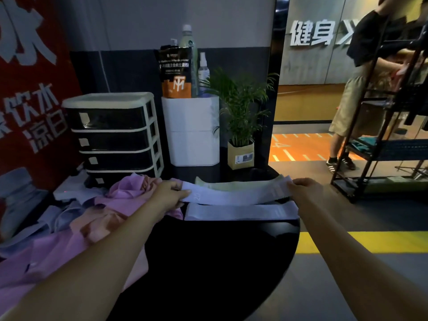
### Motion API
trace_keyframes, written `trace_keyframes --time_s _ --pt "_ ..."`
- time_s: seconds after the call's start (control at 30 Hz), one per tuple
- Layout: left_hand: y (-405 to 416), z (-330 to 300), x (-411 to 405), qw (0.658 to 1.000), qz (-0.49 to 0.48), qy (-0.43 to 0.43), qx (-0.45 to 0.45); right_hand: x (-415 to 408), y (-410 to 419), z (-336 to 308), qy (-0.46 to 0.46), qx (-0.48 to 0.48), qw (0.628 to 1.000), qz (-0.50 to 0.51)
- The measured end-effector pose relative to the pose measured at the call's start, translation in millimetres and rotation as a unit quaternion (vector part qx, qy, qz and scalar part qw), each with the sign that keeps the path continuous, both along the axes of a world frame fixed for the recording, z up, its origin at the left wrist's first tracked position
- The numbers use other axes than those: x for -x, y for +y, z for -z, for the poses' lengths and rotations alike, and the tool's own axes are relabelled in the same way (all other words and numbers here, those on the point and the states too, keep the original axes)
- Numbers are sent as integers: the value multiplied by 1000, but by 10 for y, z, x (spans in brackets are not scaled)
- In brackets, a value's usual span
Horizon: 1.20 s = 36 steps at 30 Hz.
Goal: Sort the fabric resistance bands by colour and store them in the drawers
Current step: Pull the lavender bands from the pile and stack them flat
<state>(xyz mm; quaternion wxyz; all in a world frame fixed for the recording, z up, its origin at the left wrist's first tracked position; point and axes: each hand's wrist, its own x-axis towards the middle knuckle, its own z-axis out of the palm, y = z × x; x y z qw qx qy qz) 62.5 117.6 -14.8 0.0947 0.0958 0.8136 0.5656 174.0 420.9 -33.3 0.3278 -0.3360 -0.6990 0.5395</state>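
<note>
A pale lilac band (234, 195) is stretched flat between my hands above the black table (208, 262). My left hand (170, 192) grips its left end and my right hand (303, 188) pinches its right end. Another lilac band (240, 212) lies flat on the table just below it. A pale green band (231, 184) lies behind. A loose heap of pink, peach and lilac bands (88, 214) covers the table's left side. The drawer unit (115, 135) with dark drawers stands at the back left, all drawers closed.
A white bin (192, 135) holding a pouch and bottles stands beside the drawers, with a potted plant (240, 126) to its right. A person (361, 89) stands at a metal rack (393, 140) on the right. The table's rounded edge curves down the right.
</note>
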Motion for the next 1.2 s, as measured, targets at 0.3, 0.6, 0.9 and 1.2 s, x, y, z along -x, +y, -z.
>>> trace_keyframes --time_s 0.3,0.6,0.9,1.2 --pt "207 276 -12 967 -25 139 210 36 189 437 -91 -120 988 22" --pt "207 493 -42 966 -62 144 206 12 125 659 -98 -161 982 34" --pt "199 561 -67 970 -72 144 183 -74 -278 482 -157 -329 930 49" --pt "176 614 -63 974 -68 156 148 -18 -1048 551 -138 -388 883 -227"
